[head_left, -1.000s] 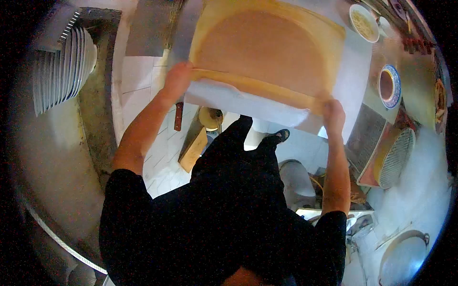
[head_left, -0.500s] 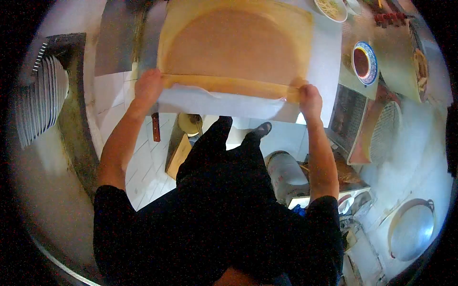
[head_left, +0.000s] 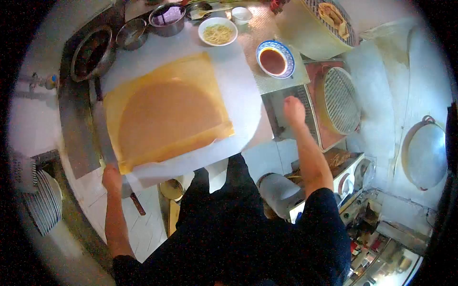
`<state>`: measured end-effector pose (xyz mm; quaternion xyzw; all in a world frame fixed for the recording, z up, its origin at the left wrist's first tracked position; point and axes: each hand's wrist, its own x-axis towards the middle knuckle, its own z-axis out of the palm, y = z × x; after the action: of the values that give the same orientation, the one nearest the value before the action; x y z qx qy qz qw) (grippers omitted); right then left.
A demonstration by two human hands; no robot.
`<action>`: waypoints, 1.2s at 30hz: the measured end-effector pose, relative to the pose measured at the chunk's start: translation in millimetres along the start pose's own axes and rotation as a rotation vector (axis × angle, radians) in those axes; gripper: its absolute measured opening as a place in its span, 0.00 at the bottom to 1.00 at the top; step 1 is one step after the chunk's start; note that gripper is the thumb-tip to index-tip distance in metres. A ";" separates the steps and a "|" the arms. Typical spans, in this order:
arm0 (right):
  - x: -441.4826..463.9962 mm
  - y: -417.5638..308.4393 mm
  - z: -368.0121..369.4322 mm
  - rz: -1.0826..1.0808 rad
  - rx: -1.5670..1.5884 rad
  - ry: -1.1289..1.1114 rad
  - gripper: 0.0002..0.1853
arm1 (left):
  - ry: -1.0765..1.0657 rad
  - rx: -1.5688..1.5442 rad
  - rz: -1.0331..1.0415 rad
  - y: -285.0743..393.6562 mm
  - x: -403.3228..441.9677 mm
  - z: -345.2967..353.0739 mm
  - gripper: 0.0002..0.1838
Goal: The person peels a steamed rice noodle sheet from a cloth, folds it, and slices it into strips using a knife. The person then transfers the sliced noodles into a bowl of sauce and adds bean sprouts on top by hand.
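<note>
A thin yellowish sheet (head_left: 210,71) lies on a white board (head_left: 245,107), with a large brown rounded layer (head_left: 167,112) over its middle. The sheet's near edge is folded over in a narrow strip. My left hand (head_left: 112,178) is closed at the sheet's near left corner; whether it pinches the corner is hidden. My right hand (head_left: 294,112), fingers curled, hovers off the board's right side, apart from the sheet. No object shows in it. Just beyond it stands a blue-and-white bowl of dark red-brown sauce (head_left: 273,62).
Behind the board stand a bowl of pale shreds (head_left: 218,32), a small white bowl (head_left: 242,15) and metal pots (head_left: 167,20). A brown-handled knife (head_left: 138,204) sticks out below the near left edge. At right are a round rack (head_left: 341,100) and a hanging pan lid (head_left: 426,155).
My right hand has left the sheet's near right corner and moved toward the sauce bowl. My left hand stays by the left corner. The view has swung to the right.
</note>
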<state>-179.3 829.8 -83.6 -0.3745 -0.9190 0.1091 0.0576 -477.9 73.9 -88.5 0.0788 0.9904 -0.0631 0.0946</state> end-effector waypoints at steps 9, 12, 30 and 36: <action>204.1 130.2 62.1 -0.057 -0.183 -0.157 0.15 | -0.216 0.067 -0.173 -13.6 -140.9 31.4 0.17; 225.8 137.9 73.7 -0.121 0.179 -0.148 0.21 | -0.222 0.130 -0.120 -2.9 -166.2 54.6 0.11; -87.7 12.0 -20.4 0.779 1.099 -0.521 0.12 | 0.087 -0.266 0.089 38.6 -21.5 71.0 0.15; -159.4 -244.0 26.3 -0.897 0.279 -0.635 0.15 | 0.159 -0.378 0.182 32.6 -24.9 63.7 0.17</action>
<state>-235.5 544.2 -53.6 0.1150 -0.9373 0.3015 -0.1320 -437.0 93.3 -149.2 0.1536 0.9777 0.1387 0.0346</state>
